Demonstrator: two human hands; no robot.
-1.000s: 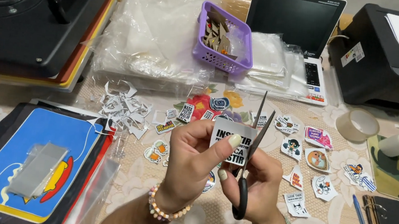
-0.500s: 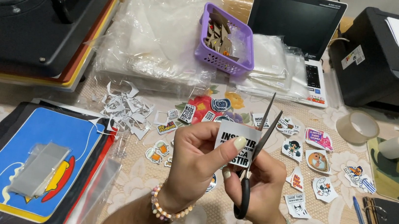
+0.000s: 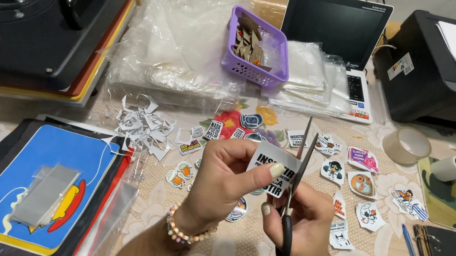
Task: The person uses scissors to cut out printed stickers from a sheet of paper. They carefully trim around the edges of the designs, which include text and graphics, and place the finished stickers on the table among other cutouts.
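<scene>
Left hand pinches a lettered sticker; just right of that grip, the right hand clenches black-handled scissors, blades parted.

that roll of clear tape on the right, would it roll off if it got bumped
Probably not as it lies: the tape roll rests flat on its side on the tablecloth, so a push would likely slide it. Stood on edge, it could roll. It looks like a thin, hollow ring, so probably light and easy to lift with one finger through the hole.

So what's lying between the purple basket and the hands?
In the head view, cut-out stickers on the flowered tablecloth lie between the purple basket and the hands.
</scene>
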